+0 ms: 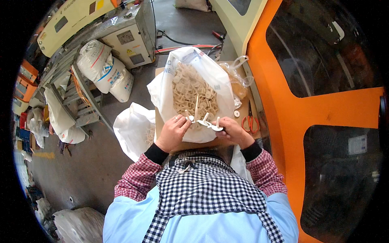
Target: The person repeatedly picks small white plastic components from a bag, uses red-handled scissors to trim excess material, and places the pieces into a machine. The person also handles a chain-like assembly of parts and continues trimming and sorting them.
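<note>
Likely light and stiff, the white plastic piece (204,122) sits just above the open mouth of the big bag (163,91), pinched at its left end by the left hand (174,130) and gripped at its right end by the right hand (231,130). Its flat discs look like the best hold; the long thin stem (197,106) seems brittle and could snap if bent, and smooth plastic may slip a little. Three short pegs stand up on it, beside that one stem; whether everything is joined, I cannot tell. Below, the bag holds similar pale parts (192,83), too many to count. On the bench (159,121) are one pair of orange-handled scissors (251,123), one small white ring (236,114) and one clear bag (242,79). Leftward, one smaller white bag (131,127) holds thin scraps (150,134); farther off, three full sacks (94,56) lean together.
</note>
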`<state>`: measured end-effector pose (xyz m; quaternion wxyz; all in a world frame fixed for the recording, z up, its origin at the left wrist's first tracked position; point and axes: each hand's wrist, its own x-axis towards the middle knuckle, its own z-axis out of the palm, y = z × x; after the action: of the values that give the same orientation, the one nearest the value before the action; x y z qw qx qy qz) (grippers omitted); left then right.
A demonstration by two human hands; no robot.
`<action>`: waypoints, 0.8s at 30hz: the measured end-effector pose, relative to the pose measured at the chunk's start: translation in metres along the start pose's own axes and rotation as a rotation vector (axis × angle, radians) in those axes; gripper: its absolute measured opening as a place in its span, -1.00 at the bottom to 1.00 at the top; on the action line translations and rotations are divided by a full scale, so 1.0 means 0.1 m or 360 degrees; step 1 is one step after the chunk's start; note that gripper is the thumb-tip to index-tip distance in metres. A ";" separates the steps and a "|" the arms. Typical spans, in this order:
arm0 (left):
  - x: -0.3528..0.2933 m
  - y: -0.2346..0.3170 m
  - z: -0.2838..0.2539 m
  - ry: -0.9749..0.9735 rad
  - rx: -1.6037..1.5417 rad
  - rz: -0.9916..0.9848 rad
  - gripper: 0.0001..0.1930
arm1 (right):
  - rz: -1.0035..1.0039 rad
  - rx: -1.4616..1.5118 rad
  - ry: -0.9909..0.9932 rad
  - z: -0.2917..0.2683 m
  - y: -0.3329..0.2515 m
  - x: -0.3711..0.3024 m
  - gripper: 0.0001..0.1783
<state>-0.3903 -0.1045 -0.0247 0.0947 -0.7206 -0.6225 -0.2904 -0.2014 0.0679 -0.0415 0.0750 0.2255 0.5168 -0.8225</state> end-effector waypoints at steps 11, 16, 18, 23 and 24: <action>-0.22 0.01 0.15 0.0004 -0.0034 -0.0429 -0.89 | 0.0009 0.1099 0.0096 0.04 0.18 0.32 -0.67; -0.22 0.05 0.21 -0.0145 -0.0688 -0.0818 -0.86 | -0.0283 0.0125 0.0554 0.15 -0.02 0.37 -0.72; -0.21 0.04 0.19 -0.0196 -0.0931 -0.1005 -0.84 | -0.0574 -0.0086 0.0478 0.20 -0.08 0.27 -0.68; -0.19 0.00 0.16 -0.0336 -0.1292 -0.1054 -0.79 | -0.1304 -0.1385 0.0677 0.19 -0.11 0.10 -0.59; -0.18 -0.01 0.16 -0.0371 -0.1352 -0.1072 -0.79 | -0.1335 -0.1510 0.0720 0.18 -0.11 0.10 -0.58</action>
<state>-0.3872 -0.1118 -0.0473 -0.3719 -0.4838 -0.6530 -0.4485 -0.2194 0.0578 -0.0308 -0.2699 0.1151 0.8690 -0.3983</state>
